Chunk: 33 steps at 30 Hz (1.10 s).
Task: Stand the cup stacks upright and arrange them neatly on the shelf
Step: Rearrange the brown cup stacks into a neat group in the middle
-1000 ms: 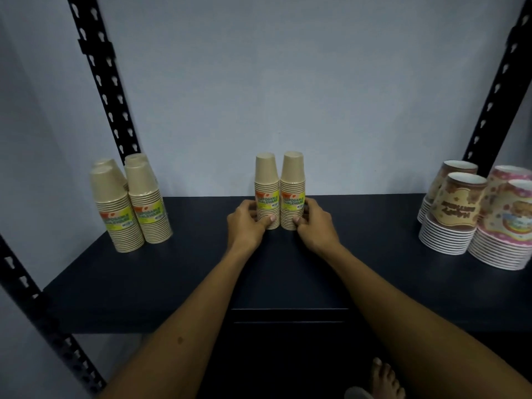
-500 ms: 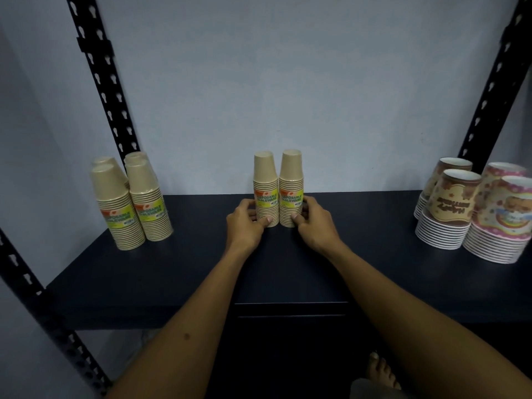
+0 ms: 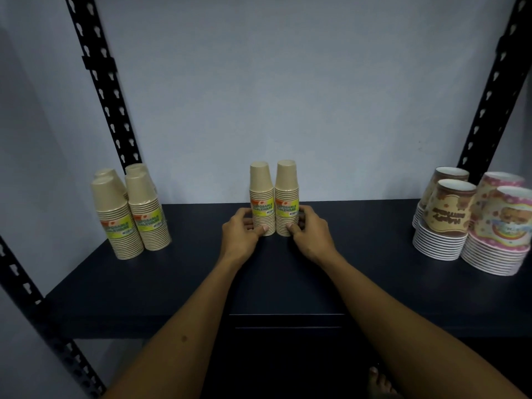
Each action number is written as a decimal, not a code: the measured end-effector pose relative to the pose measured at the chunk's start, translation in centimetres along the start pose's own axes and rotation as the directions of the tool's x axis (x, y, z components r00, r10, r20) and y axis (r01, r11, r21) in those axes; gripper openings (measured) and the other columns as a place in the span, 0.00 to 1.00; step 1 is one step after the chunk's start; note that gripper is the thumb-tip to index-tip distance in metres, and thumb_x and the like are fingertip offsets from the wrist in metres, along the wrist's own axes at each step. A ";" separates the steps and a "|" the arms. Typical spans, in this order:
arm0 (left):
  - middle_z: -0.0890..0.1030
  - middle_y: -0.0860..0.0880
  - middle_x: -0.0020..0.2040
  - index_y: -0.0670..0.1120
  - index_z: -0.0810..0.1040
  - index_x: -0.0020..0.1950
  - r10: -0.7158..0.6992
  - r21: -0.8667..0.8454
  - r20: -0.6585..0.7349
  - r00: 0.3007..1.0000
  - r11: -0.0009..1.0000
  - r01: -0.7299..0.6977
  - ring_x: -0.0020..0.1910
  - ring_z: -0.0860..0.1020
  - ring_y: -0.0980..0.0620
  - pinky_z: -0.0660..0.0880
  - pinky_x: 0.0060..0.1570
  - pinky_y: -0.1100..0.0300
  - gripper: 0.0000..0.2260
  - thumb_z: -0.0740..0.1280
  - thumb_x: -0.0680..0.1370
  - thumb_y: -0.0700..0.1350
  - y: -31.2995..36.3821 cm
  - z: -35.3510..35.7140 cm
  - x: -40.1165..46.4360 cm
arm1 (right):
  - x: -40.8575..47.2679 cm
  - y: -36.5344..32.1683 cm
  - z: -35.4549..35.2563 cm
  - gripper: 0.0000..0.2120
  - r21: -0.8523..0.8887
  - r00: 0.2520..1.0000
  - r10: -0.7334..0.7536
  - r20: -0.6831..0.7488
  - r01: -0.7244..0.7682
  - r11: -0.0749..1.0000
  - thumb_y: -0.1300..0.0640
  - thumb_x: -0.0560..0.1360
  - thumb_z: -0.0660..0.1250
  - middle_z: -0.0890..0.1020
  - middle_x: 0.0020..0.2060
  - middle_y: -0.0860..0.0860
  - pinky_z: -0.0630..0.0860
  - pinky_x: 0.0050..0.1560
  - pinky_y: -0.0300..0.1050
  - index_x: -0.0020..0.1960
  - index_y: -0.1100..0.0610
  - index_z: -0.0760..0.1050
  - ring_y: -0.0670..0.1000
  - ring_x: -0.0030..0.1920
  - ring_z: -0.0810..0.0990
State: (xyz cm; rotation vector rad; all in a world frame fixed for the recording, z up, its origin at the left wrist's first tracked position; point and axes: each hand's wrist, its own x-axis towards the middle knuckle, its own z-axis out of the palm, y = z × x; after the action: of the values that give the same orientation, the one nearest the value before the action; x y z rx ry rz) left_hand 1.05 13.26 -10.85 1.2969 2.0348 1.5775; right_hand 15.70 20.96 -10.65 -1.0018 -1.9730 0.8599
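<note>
Two tan paper cup stacks stand upright, rims down, side by side at the middle back of the dark shelf (image 3: 359, 283). My left hand (image 3: 240, 236) grips the base of the left stack (image 3: 261, 191). My right hand (image 3: 312, 234) grips the base of the right stack (image 3: 286, 191). Both stacks carry yellow-green labels and touch each other. Several more tan stacks (image 3: 129, 211) stand upright in a tight group at the left end.
Patterned cup stacks stand at the right end, brown ones (image 3: 444, 217) and pink ones (image 3: 501, 226). Black perforated uprights rise at the back left (image 3: 100, 82) and back right (image 3: 489, 96). A lower dark shelf edge (image 3: 288, 326) and a bare foot (image 3: 380, 384) show below.
Both hands stay on the two middle stacks with almost no movement. The view has shifted slightly, the stacks sitting a little higher in the frame.
</note>
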 end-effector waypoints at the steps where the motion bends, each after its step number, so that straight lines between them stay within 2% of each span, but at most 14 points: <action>1: 0.81 0.48 0.56 0.46 0.73 0.65 0.003 -0.004 0.000 1.000 1.000 -0.003 0.51 0.79 0.54 0.76 0.51 0.60 0.23 0.74 0.72 0.42 0.0 0.0 0.0 | 0.0 0.0 0.0 0.23 0.001 1.000 -0.003 0.001 0.003 1.000 0.58 0.78 0.66 0.78 0.64 0.53 0.74 0.61 0.46 0.71 0.56 0.66 0.52 0.62 0.77; 11: 0.80 0.47 0.57 0.46 0.72 0.66 0.005 0.007 0.012 1.000 1.000 -0.005 0.52 0.79 0.54 0.75 0.53 0.60 0.22 0.73 0.73 0.43 0.0 0.0 -0.1 | -0.2 0.1 -0.1 0.23 -0.014 1.000 -0.010 -0.015 0.010 1.000 0.55 0.77 0.67 0.78 0.62 0.52 0.76 0.60 0.48 0.71 0.56 0.66 0.51 0.60 0.78; 18: 0.80 0.46 0.59 0.45 0.72 0.66 0.003 0.020 0.015 1.000 1.000 -0.004 0.54 0.78 0.52 0.75 0.54 0.60 0.24 0.74 0.73 0.44 0.0 0.1 -0.1 | -0.2 0.2 0.0 0.24 -0.023 1.000 -0.009 -0.013 0.009 1.000 0.55 0.77 0.67 0.78 0.62 0.52 0.75 0.58 0.44 0.71 0.56 0.66 0.50 0.60 0.78; 21: 0.78 0.45 0.62 0.44 0.68 0.70 -0.010 0.043 0.028 1.000 0.999 0.008 0.58 0.77 0.51 0.74 0.55 0.60 0.28 0.74 0.73 0.43 0.2 -0.2 -0.5 | -0.4 0.0 0.0 0.26 -0.060 0.999 -0.015 -0.048 0.012 0.998 0.54 0.76 0.68 0.75 0.64 0.55 0.75 0.61 0.49 0.72 0.57 0.65 0.52 0.61 0.76; 23: 0.75 0.43 0.66 0.44 0.65 0.73 -0.036 0.076 0.006 0.999 0.997 0.035 0.63 0.75 0.48 0.74 0.59 0.57 0.30 0.73 0.74 0.44 0.4 -0.6 -1.0 | -0.7 -0.1 0.0 0.28 -0.131 0.994 -0.014 -0.109 -0.001 0.991 0.53 0.76 0.67 0.70 0.66 0.56 0.75 0.59 0.49 0.72 0.59 0.64 0.53 0.60 0.76; 25: 0.74 0.42 0.67 0.43 0.66 0.72 -0.039 0.121 -0.027 0.999 0.992 0.042 0.65 0.74 0.47 0.73 0.61 0.57 0.28 0.71 0.75 0.44 0.6 -1.3 -1.8 | -1.3 -0.4 -0.3 0.26 -0.184 0.986 -0.035 -0.165 0.004 0.983 0.52 0.76 0.67 0.69 0.64 0.57 0.75 0.54 0.46 0.71 0.60 0.65 0.53 0.55 0.77; 28: 0.77 0.45 0.63 0.43 0.73 0.67 -0.014 0.188 -0.103 0.995 0.982 0.033 0.61 0.76 0.50 0.71 0.55 0.62 0.19 0.69 0.76 0.44 0.6 -3.0 -3.2 | -2.7 -1.3 -0.4 0.17 -0.273 0.969 -0.168 -0.180 0.115 0.955 0.56 0.76 0.66 0.73 0.56 0.56 0.75 0.47 0.46 0.62 0.61 0.72 0.53 0.49 0.77; 31: 0.81 0.48 0.56 0.44 0.80 0.59 -0.006 0.218 -0.177 0.984 0.975 0.045 0.53 0.78 0.52 0.72 0.51 0.63 0.12 0.69 0.76 0.45 -0.1 -5.4 -4.3 | -4.4 -2.8 0.7 0.08 -0.321 0.952 -0.299 -0.062 0.265 0.909 0.59 0.76 0.66 0.77 0.47 0.53 0.76 0.44 0.47 0.54 0.59 0.75 0.51 0.45 0.77; 33: 0.83 0.49 0.51 0.44 0.82 0.54 -0.010 0.226 -0.219 0.976 0.972 0.060 0.48 0.79 0.54 0.73 0.48 0.62 0.09 0.69 0.76 0.44 -0.9 -7.6 -4.8 | -5.5 -4.1 2.1 0.06 -0.303 0.938 -0.344 0.045 0.341 0.890 0.58 0.76 0.66 0.77 0.45 0.50 0.76 0.42 0.45 0.52 0.58 0.75 0.48 0.43 0.76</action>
State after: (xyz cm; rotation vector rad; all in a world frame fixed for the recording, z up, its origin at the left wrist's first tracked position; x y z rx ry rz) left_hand -1.71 4.71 -10.20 1.1991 2.4244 1.5632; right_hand 14.80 13.90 -10.08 -0.7823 -2.2319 0.3573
